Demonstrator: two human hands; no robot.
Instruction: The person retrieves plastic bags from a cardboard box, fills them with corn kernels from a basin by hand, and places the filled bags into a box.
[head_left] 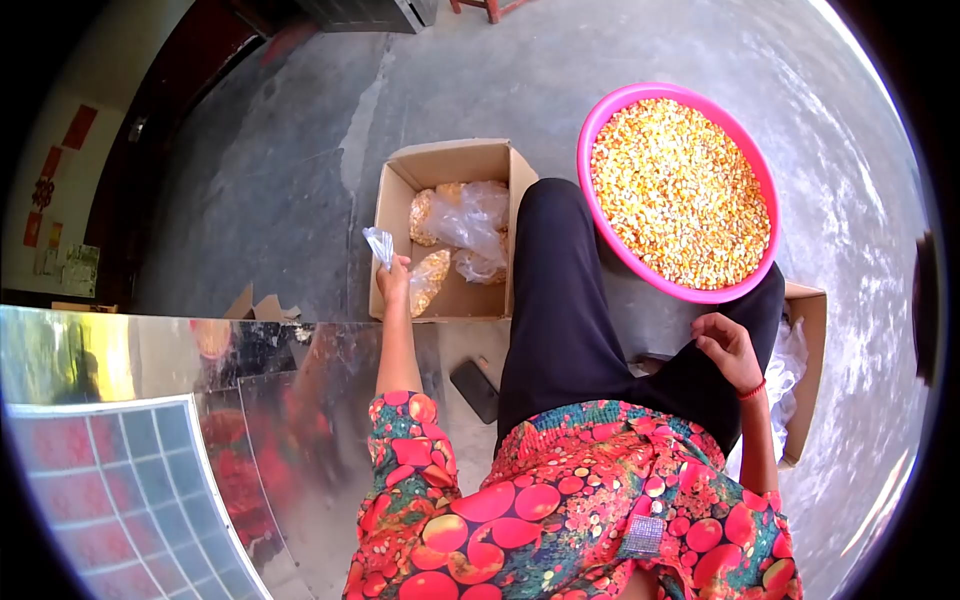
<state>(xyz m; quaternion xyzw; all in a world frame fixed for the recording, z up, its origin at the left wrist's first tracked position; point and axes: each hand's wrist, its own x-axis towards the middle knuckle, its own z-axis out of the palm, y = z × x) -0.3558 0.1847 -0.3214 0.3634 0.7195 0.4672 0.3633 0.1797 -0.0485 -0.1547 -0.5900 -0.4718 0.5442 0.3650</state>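
Observation:
My left hand [393,281] is closed around the twisted neck of a clear plastic bag of corn kernels [430,282]. The bag's gathered top sticks up past my fingers, and its filled part hangs inside the near left corner of a cardboard box [393,205]. More clear bags of corn [468,217] lie in that box. Above my right thigh, my right hand [728,350] is loosely curled, its fingers apart and nothing visible in them. Just beyond it is a pink basin [592,190] heaped with loose corn kernels [682,190].
A second cardboard box [808,380] holding thin plastic bags [788,370] stands at my right side. A black phone [474,390] lies on the floor by my left leg. A shiny reflective panel [300,400] runs along my left. Cardboard scraps [262,305] lie behind it.

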